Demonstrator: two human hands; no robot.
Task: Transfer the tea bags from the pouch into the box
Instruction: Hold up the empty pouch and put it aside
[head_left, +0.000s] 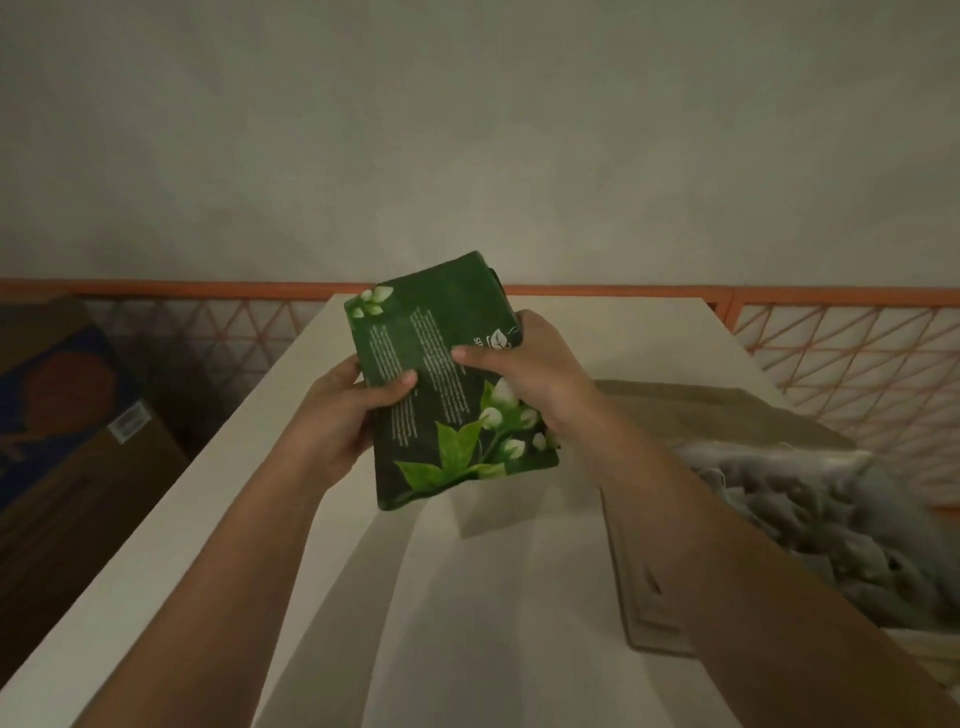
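Above the white table (519, 597), both hands grip the pouch (447, 379).

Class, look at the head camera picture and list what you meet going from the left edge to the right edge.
Cardboard box on the floor → left hand → green pouch → right hand → brown box with pale tea bags → orange lattice fence.
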